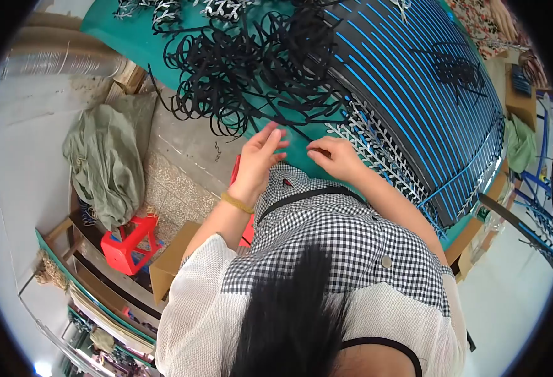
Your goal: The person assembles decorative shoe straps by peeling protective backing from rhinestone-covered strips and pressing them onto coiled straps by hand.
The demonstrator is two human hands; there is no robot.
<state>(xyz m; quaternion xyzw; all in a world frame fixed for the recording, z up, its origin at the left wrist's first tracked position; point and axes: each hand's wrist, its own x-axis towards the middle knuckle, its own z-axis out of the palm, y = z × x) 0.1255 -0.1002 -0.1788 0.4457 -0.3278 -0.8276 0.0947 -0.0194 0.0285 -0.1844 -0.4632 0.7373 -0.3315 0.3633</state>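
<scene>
My left hand [264, 152] is raised at the table's near edge, its fingers apart and nothing visible in them. Just to its right, my right hand [335, 156] has its fingers curled together near the end of a black strip; what they hold, if anything, is too small to tell. Beyond both hands lies a large tangle of black strips [226, 69] on the green table surface [110, 22]. Silvery leaf-shaped sprigs [377, 141] lie right of my right hand, along a black board with blue lines [408, 94].
A red stool [129, 246] and a grey-green cloth sack [110, 157] are on the floor at the left. A cardboard box [168, 261] stands near my left elbow. At the upper right, another person's hand [502, 20] shows beyond the board.
</scene>
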